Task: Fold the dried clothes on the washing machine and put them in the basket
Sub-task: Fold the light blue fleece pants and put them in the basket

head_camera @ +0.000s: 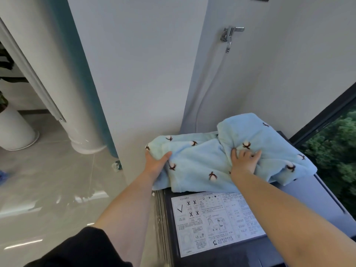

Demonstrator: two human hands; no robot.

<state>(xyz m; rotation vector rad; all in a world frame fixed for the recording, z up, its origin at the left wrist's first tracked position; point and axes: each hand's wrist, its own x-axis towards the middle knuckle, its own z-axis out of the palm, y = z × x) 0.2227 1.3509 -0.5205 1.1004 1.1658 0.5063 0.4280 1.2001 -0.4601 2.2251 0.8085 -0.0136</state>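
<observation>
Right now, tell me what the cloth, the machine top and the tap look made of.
Cloth: probably soft fleece or terry; fuzzy matte pile, bunching in thick folds under the right hand.
Machine top: smooth dark panel with a faint sheen; plastic, glass or coated metal, I cannot tell which.
Tap: metal, likely chrome-plated; bright mirror-like glints.

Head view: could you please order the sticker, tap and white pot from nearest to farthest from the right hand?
1. Sticker, just below the right hand.
2. Tap, high above it.
3. White pot, far left.
</observation>
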